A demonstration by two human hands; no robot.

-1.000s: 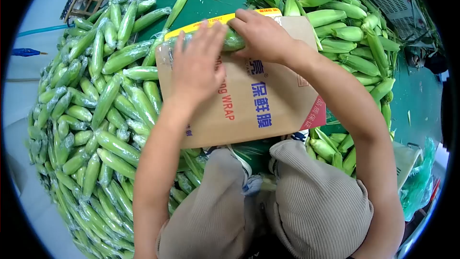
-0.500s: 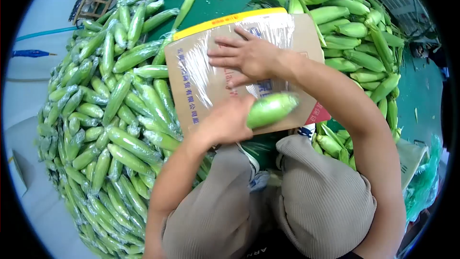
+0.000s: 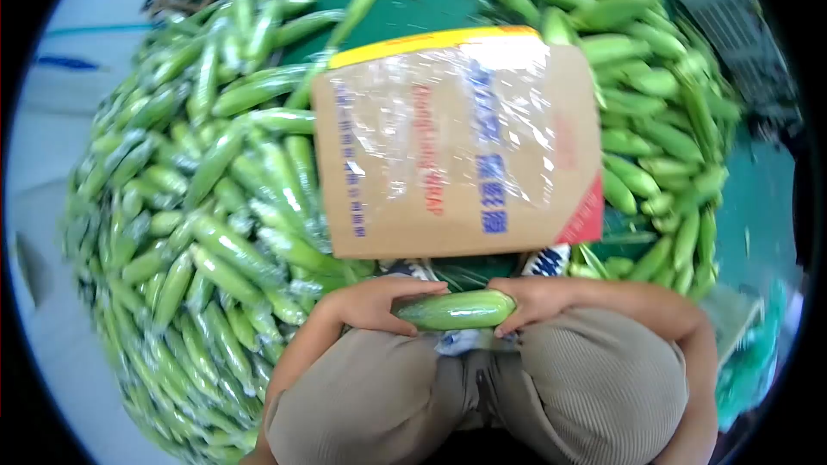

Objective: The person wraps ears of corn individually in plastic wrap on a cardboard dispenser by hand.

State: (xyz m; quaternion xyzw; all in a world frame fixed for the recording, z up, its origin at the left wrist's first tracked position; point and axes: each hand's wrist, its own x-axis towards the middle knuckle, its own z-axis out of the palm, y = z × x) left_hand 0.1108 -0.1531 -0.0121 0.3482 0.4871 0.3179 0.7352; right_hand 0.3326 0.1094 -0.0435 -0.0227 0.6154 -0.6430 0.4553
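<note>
An ear of corn in green husk lies crosswise above my knees, with a glossy surface. My left hand is closed on its left end, and my right hand is closed on its right end. Beyond them is a cardboard box with blue and red print and a yellow strip along its far edge. Shiny clear film covers much of the box top. Neither hand touches the box.
Many film-wrapped ears are heaped on the left. Unwrapped ears are piled on the right, near a grey crate. A green plastic bag sits at the lower right. A shoe shows below the box.
Both hands have left the box top and come back over my knees with the ear. My right hand, spread on the film before, has closed on the ear's right end.
</note>
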